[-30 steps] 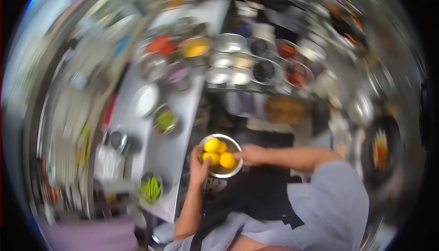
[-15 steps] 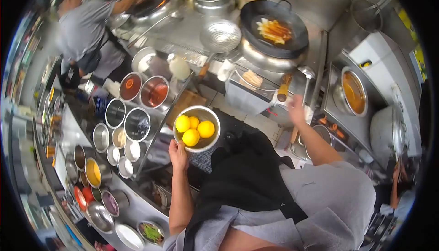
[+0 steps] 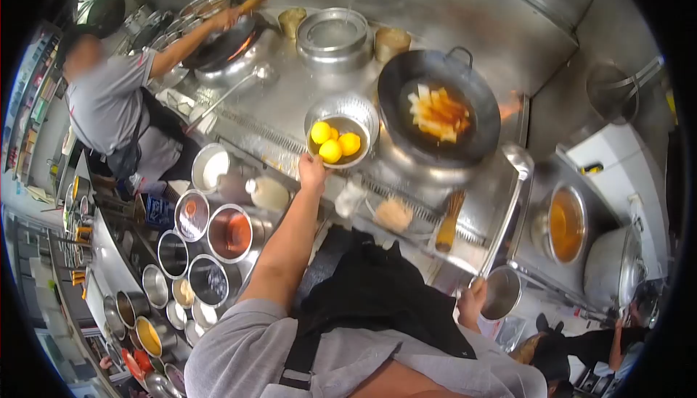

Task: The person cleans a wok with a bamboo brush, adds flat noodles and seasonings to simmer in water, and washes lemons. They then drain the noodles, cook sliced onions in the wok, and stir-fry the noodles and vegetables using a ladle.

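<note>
My left hand (image 3: 312, 171) grips the near rim of a metal bowl (image 3: 350, 163), held out over the stove front. Inside lie several round yellow egg yolks (image 3: 331, 151). Partly hidden behind the bowl is a perforated strainer (image 3: 348, 108). Low on the right, my right hand (image 3: 472, 304) is closed around the handle end of a long ladle (image 3: 517, 158), whose head rests near the stove's right side. Between the two hands and farther back, a black wok (image 3: 406, 133) holds pale strips in brown sauce (image 3: 440, 113).
Flames (image 3: 510, 110) show beside the wok. Metal containers, including one of red sauce (image 3: 231, 232), crowd the left. A bamboo brush (image 3: 450, 222) lies at the stove's front. A pot of orange liquid (image 3: 565, 224) stands right. Another person (image 3: 116, 100) works at a wok, far left.
My left hand has carried the bowl forward, up over the stove beside the wok. My right hand, which was empty with fingers apart, now holds the ladle's handle. The view has shifted.
</note>
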`<act>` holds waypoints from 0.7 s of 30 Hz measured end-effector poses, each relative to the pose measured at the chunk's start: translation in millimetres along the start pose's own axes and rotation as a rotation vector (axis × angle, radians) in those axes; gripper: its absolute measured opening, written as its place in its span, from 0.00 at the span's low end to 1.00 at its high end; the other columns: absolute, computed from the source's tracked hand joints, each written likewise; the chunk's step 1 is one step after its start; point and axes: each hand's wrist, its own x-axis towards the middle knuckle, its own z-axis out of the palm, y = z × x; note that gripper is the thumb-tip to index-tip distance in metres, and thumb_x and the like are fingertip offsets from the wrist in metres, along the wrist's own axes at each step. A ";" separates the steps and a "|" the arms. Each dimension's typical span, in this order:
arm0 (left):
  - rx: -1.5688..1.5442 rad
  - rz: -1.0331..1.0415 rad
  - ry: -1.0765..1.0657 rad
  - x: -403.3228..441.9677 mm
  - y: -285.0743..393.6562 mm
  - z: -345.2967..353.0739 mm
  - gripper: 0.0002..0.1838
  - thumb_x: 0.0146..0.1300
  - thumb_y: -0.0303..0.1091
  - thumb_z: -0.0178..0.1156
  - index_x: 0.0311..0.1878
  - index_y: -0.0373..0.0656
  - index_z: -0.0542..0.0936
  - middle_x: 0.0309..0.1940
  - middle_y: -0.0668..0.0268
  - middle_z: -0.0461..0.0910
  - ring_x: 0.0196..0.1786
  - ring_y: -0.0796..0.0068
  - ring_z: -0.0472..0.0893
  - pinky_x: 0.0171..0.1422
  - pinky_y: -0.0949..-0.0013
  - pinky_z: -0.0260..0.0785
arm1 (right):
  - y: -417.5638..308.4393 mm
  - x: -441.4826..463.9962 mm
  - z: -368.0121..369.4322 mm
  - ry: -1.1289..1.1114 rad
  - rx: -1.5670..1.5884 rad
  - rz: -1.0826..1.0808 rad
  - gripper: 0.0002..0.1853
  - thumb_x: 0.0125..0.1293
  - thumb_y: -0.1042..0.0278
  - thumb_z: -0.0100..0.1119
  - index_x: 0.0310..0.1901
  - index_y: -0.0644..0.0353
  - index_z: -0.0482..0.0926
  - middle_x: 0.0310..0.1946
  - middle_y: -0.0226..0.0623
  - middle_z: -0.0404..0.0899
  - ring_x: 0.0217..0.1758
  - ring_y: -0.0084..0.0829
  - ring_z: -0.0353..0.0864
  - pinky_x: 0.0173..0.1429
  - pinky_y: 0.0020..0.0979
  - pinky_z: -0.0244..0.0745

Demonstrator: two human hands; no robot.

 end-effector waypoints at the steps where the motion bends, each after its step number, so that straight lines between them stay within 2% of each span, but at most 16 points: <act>1: 0.049 -0.022 0.051 31.9 -10.2 9.7 0.07 0.65 0.24 0.52 0.45 0.34 0.70 0.41 0.55 0.75 0.42 0.60 0.81 0.39 0.56 0.83 | -19.0 12.7 -3.7 -0.103 0.105 0.180 0.17 0.55 0.75 0.52 0.48 0.61 0.68 0.18 0.32 0.67 0.14 0.25 0.69 0.17 0.30 0.67; 3: 0.109 -0.063 0.080 71.0 -12.6 24.1 0.11 0.63 0.23 0.52 0.48 0.32 0.72 0.40 0.52 0.77 0.35 0.57 0.83 0.30 0.58 0.81 | -90.3 57.2 18.2 -0.352 0.256 0.107 0.19 0.57 0.76 0.52 0.51 0.61 0.67 0.16 0.31 0.65 0.12 0.25 0.68 0.15 0.30 0.68; 4: 0.124 -0.074 0.123 99.4 -30.1 25.4 0.09 0.62 0.23 0.52 0.45 0.34 0.72 0.40 0.53 0.77 0.35 0.59 0.82 0.30 0.60 0.81 | -133.1 81.9 38.0 -0.426 0.220 0.112 0.18 0.59 0.76 0.53 0.52 0.60 0.67 0.19 0.32 0.66 0.14 0.25 0.69 0.17 0.28 0.68; 5: 0.134 -0.086 0.167 122.9 -43.8 27.3 0.06 0.61 0.22 0.52 0.42 0.36 0.72 0.40 0.53 0.78 0.34 0.61 0.82 0.29 0.63 0.81 | -152.4 118.2 63.7 -0.492 0.241 0.047 0.23 0.60 0.77 0.53 0.58 0.59 0.66 0.23 0.32 0.69 0.17 0.24 0.71 0.20 0.26 0.70; 6: 0.121 -0.090 0.169 127.4 -37.3 32.9 0.06 0.61 0.22 0.52 0.42 0.36 0.72 0.40 0.53 0.78 0.34 0.61 0.82 0.29 0.63 0.81 | -185.6 149.1 100.8 -0.498 0.141 -0.078 0.30 0.62 0.78 0.52 0.68 0.57 0.60 0.29 0.32 0.71 0.23 0.26 0.75 0.25 0.26 0.73; 7: 0.139 -0.124 0.286 125.9 -28.2 37.0 0.06 0.61 0.23 0.54 0.42 0.36 0.74 0.39 0.53 0.79 0.34 0.60 0.83 0.29 0.62 0.79 | -235.1 172.7 137.0 -0.537 0.007 -0.077 0.37 0.62 0.80 0.50 0.74 0.53 0.53 0.34 0.31 0.72 0.29 0.25 0.77 0.28 0.26 0.76; 8: 0.160 -0.157 0.403 127.0 -21.7 40.5 0.07 0.61 0.25 0.56 0.42 0.36 0.75 0.38 0.53 0.80 0.35 0.60 0.83 0.30 0.61 0.78 | -269.4 189.5 178.9 -0.559 -0.007 -0.132 0.39 0.62 0.80 0.50 0.75 0.50 0.52 0.31 0.31 0.72 0.24 0.23 0.74 0.24 0.25 0.71; 9: 0.154 -0.165 0.410 135.1 -23.9 40.4 0.07 0.61 0.25 0.56 0.42 0.36 0.75 0.38 0.53 0.80 0.35 0.60 0.83 0.30 0.61 0.78 | -303.9 206.4 220.6 -0.579 -0.019 -0.187 0.40 0.62 0.81 0.50 0.75 0.46 0.51 0.28 0.31 0.72 0.20 0.22 0.71 0.20 0.25 0.66; 11: 0.432 -0.104 0.467 153.8 -32.8 34.4 0.08 0.63 0.27 0.57 0.43 0.35 0.75 0.38 0.52 0.80 0.40 0.60 0.83 0.42 0.59 0.76 | -351.9 244.0 302.0 -0.681 -0.007 -0.199 0.41 0.63 0.81 0.52 0.76 0.40 0.51 0.24 0.29 0.69 0.15 0.20 0.64 0.15 0.25 0.59; 13: 0.398 -0.120 0.446 146.1 -12.6 36.1 0.08 0.63 0.28 0.58 0.42 0.35 0.76 0.38 0.53 0.81 0.41 0.61 0.82 0.46 0.60 0.74 | -380.0 267.7 380.8 -0.743 0.047 -0.104 0.41 0.65 0.79 0.53 0.76 0.37 0.51 0.22 0.27 0.65 0.13 0.19 0.59 0.14 0.26 0.55; 15: 0.368 -0.136 0.426 152.7 -6.7 35.1 0.08 0.63 0.29 0.59 0.41 0.35 0.76 0.37 0.54 0.81 0.41 0.61 0.81 0.49 0.60 0.72 | -379.2 289.1 466.1 -0.727 -0.046 -0.232 0.41 0.63 0.81 0.48 0.76 0.40 0.49 0.24 0.34 0.69 0.13 0.24 0.61 0.14 0.30 0.56; 17: 0.241 -0.049 0.434 167.1 -20.6 30.7 0.08 0.63 0.30 0.60 0.41 0.36 0.76 0.37 0.54 0.81 0.40 0.62 0.80 0.49 0.61 0.72 | -364.9 304.6 546.8 -0.651 -0.103 -0.345 0.39 0.61 0.81 0.45 0.74 0.46 0.51 0.26 0.42 0.73 0.14 0.29 0.64 0.14 0.35 0.58; 18: 0.265 0.008 0.433 168.1 -21.1 30.6 0.09 0.64 0.30 0.58 0.44 0.36 0.76 0.37 0.53 0.81 0.41 0.57 0.80 0.51 0.60 0.72 | -367.9 297.4 568.5 -0.695 -0.076 -0.237 0.35 0.61 0.80 0.45 0.72 0.50 0.57 0.26 0.44 0.73 0.14 0.31 0.66 0.15 0.36 0.59; 19: 0.361 0.150 0.386 190.8 -52.9 21.2 0.14 0.62 0.27 0.56 0.51 0.36 0.74 0.43 0.49 0.79 0.48 0.50 0.79 0.56 0.57 0.70 | -387.3 288.5 578.9 -0.826 0.074 -0.110 0.17 0.60 0.79 0.46 0.52 0.62 0.68 0.25 0.43 0.73 0.14 0.32 0.65 0.16 0.35 0.61; 20: 0.501 0.320 0.415 174.7 -37.5 24.4 0.18 0.60 0.27 0.56 0.54 0.36 0.72 0.49 0.48 0.77 0.53 0.47 0.76 0.60 0.56 0.68 | -396.0 302.1 592.0 -0.971 0.331 0.139 0.09 0.60 0.79 0.46 0.43 0.61 0.67 0.24 0.41 0.71 0.15 0.31 0.66 0.17 0.33 0.63; 21: 0.633 0.495 0.439 151.2 -10.9 33.9 0.22 0.58 0.26 0.56 0.57 0.36 0.71 0.54 0.47 0.75 0.58 0.45 0.74 0.63 0.55 0.66 | -398.8 303.8 594.2 -1.039 0.461 0.260 0.06 0.61 0.79 0.47 0.39 0.61 0.66 0.23 0.40 0.70 0.15 0.31 0.66 0.18 0.32 0.63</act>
